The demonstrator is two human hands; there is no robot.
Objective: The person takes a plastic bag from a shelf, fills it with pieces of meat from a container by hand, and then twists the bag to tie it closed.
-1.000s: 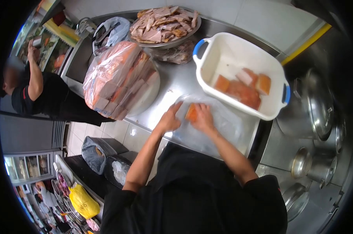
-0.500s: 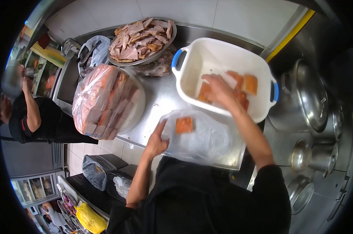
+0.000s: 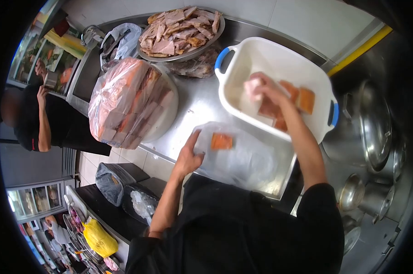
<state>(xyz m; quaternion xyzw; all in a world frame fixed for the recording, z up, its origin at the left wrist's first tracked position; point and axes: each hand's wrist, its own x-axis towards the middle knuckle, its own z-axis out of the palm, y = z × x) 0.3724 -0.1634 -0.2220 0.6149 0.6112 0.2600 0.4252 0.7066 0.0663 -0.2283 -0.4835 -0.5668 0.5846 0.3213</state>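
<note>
My right hand (image 3: 276,92) is inside the white tub (image 3: 324,77) with blue handles, gripping a pale piece of meat (image 3: 252,87) that is smeared by motion. Several orange-brown pieces of meat (image 3: 306,100) lie on the tub's floor under and beside that hand. In front of me a clear plastic bag (image 3: 254,162) is spread flat on the steel table, with one orange-brown square piece of meat (image 3: 221,141) on it. At the bag's left edge rests my left hand (image 3: 189,159), index finger stretched out and thumb apart, holding nothing.
A steel bowl (image 3: 181,56) heaped with meat strips stands at the back. To the left sits a big plastic-wrapped stack of meat (image 3: 126,107). Large lidded pots (image 3: 371,123) stand on the right. Another person (image 3: 44,116) in dark clothes is at far left.
My right hand has closed on a piece of meat in the tub and lifted it, its pale side now showing. The left hand stays at the bag's edge. The view has shifted slightly.
</note>
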